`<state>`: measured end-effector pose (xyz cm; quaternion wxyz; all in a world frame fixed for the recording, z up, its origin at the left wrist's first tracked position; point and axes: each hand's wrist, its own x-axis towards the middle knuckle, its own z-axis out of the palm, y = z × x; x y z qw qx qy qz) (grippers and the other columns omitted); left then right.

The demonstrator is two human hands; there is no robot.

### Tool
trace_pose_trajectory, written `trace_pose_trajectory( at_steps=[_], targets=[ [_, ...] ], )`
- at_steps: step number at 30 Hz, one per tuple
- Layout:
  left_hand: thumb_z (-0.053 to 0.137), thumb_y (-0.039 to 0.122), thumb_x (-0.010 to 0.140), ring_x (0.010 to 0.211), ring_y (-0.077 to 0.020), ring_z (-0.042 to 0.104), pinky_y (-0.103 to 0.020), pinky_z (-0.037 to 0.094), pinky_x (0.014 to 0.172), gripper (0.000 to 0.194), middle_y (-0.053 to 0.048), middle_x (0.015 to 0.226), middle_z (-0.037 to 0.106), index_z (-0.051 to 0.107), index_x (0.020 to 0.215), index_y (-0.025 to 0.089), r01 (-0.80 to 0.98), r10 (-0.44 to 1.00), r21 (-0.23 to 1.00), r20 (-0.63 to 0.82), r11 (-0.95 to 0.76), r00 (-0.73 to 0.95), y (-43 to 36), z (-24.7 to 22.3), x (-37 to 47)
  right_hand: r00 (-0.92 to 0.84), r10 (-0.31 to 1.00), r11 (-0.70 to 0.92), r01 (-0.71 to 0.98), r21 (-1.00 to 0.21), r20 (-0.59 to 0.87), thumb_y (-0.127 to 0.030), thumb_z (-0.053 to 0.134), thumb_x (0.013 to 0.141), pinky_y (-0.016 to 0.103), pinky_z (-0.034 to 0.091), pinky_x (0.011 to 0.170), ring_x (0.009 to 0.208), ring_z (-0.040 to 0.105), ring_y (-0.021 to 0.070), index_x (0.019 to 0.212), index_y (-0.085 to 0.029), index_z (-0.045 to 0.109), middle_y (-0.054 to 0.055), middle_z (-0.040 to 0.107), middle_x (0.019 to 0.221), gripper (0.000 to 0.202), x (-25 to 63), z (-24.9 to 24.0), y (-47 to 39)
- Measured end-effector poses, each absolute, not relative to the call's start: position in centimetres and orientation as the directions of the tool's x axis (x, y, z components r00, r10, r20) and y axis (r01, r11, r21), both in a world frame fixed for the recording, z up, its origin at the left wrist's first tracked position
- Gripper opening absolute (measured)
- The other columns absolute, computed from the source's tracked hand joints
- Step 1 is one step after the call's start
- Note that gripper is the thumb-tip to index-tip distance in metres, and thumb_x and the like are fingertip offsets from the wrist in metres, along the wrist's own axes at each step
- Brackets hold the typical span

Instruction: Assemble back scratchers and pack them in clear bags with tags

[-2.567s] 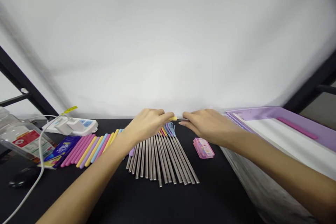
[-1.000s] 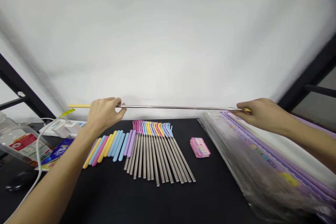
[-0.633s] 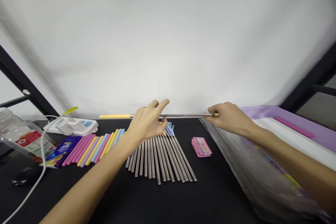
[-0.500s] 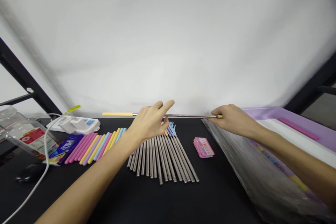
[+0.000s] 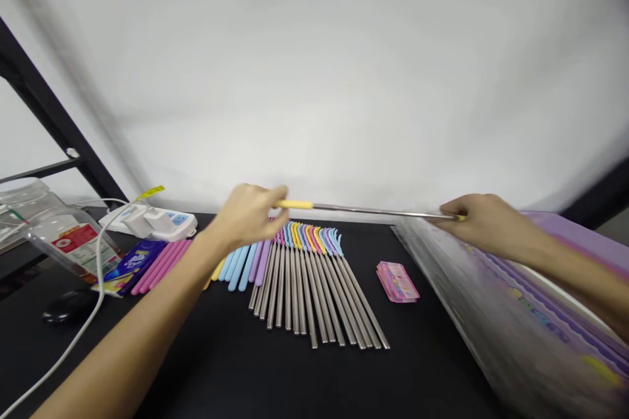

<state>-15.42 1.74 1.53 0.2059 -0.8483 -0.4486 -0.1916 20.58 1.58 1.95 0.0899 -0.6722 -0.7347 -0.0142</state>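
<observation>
A telescopic back scratcher, with a yellow handle [image 5: 299, 205] and a thin metal rod [image 5: 373, 211], is held level above the table between my two hands. My left hand [image 5: 253, 213] pinches the handle's left end. Around the rod's yellow far end, my right hand [image 5: 484, 222] is closed, and its fingers hide most of that tip. Below lie several metal tubes [image 5: 314, 301] fanned side by side, with curved claw-like tips [image 5: 314, 236] in pink, yellow, purple and blue. Coloured handles [image 5: 240, 268] lie left of them, partly behind my left forearm.
Pink cards [image 5: 398, 281] are stacked right of the tubes. A clear plastic bag [image 5: 442, 275] with purple packaging covers the right side. To the left are a blue packet [image 5: 135, 265], a clear jar [image 5: 69, 236], a white power strip [image 5: 171, 226], a cable [image 5: 99, 262] and a black mouse [image 5: 69, 306].
My left hand has gone from the middle of the rod, fingers spread, to the yellow handle, now gripped. The back scratcher has shifted right in view with my right hand still on its tip.
</observation>
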Motion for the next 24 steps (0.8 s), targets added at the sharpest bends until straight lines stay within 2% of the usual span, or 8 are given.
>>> trace_pose_trajectory(
  at_steps=[3, 6, 9, 12, 17, 21, 24],
  targets=[
    [0.037, 0.047, 0.096, 0.045, -0.0126, 0.048, -0.027, 0.024, 0.048, 0.034, 0.003, 0.054, 0.056, 0.056, 0.094, 0.019, 0.674, 0.550, -0.226, 0.427, -0.703, 0.718, 0.7, 0.8, -12.2, -0.185, 0.973, 0.198, 0.976, -0.088, 0.137, -0.040, 0.052, 0.079, 0.029, 0.024, 0.052, 0.050, 0.036, 0.0137, 0.049, -0.021, 0.038, -0.001, 0.039, 0.049, 0.039, 16.1, 2.3, 0.7],
    [0.023, 0.042, 0.103, 0.041, -0.0123, 0.044, -0.028, 0.015, 0.046, 0.036, 0.003, 0.054, 0.056, 0.053, 0.101, 0.022, 0.668, 0.541, -0.288, 0.410, -0.686, 0.734, 0.4, 0.2, -10.6, -0.166, 0.983, 0.173, 0.980, -0.099, 0.076, -0.044, 0.050, 0.081, 0.028, 0.024, 0.050, 0.049, 0.044, 0.0152, 0.052, -0.022, 0.050, 0.000, 0.048, 0.049, 0.036, 12.5, 2.9, -0.2],
    [0.026, 0.040, 0.103, 0.044, -0.0129, 0.047, -0.029, 0.012, 0.046, 0.030, 0.003, 0.061, 0.058, 0.051, 0.099, 0.024, 0.677, 0.560, -0.331, 0.387, -0.657, 0.733, 0.3, 0.3, -10.9, -0.254, 0.966, 0.257, 0.964, -0.061, 0.054, -0.047, 0.043, 0.087, 0.028, 0.025, 0.050, 0.050, 0.049, 0.0154, 0.056, -0.021, 0.059, 0.003, 0.057, 0.053, 0.043, 10.9, 3.1, -0.6],
    [0.031, 0.039, 0.102, 0.051, -0.0138, 0.052, -0.029, 0.012, 0.046, 0.026, 0.002, 0.072, 0.061, 0.049, 0.097, 0.022, 0.677, 0.562, -0.354, 0.379, -0.645, 0.735, 0.2, 0.7, -11.0, -0.340, 0.938, 0.338, 0.940, 0.049, 0.065, -0.049, 0.037, 0.091, 0.028, 0.025, 0.050, 0.050, 0.051, 0.0158, 0.060, -0.020, 0.063, 0.006, 0.062, 0.058, 0.050, 10.4, 2.8, -0.7],
    [0.039, 0.027, 0.100, 0.055, -0.0144, 0.057, -0.029, 0.013, 0.046, 0.011, 0.001, 0.078, 0.061, 0.047, 0.104, 0.022, 0.664, 0.578, -0.395, 0.328, -0.635, 0.747, -0.1, 0.7, -9.9, -0.368, 0.927, 0.359, 0.926, 0.118, 0.076, -0.050, 0.036, 0.092, 0.029, 0.029, 0.052, 0.055, 0.059, 0.0201, 0.070, -0.019, 0.070, 0.009, 0.064, 0.061, 0.051, 10.1, 2.6, -0.6],
    [0.041, 0.016, 0.096, 0.055, -0.0160, 0.057, -0.028, 0.022, 0.047, 0.016, 0.002, 0.076, 0.062, 0.049, 0.107, 0.025, 0.691, 0.635, -0.419, 0.289, -0.589, 0.716, 0.8, 0.9, -12.2, -0.353, 0.930, 0.333, 0.928, 0.167, 0.104, -0.059, 0.028, 0.094, 0.031, 0.034, 0.057, 0.061, 0.062, 0.0236, 0.072, -0.018, 0.071, 0.011, 0.067, 0.065, 0.063, 12.9, 3.2, 0.5],
    [0.041, 0.012, 0.093, 0.072, -0.0209, 0.062, -0.031, 0.039, 0.062, 0.017, -0.002, 0.080, 0.065, 0.054, 0.099, 0.022, 0.771, 0.704, -0.422, 0.341, -0.477, 0.623, 1.9, 1.0, -15.9, -0.270, 0.955, 0.245, 0.951, 0.187, 0.121, -0.066, 0.016, 0.093, 0.032, 0.034, 0.057, 0.060, 0.061, 0.0228, 0.069, -0.018, 0.070, 0.011, 0.066, 0.064, 0.076, 16.9, 3.3, 1.4]
  ],
)
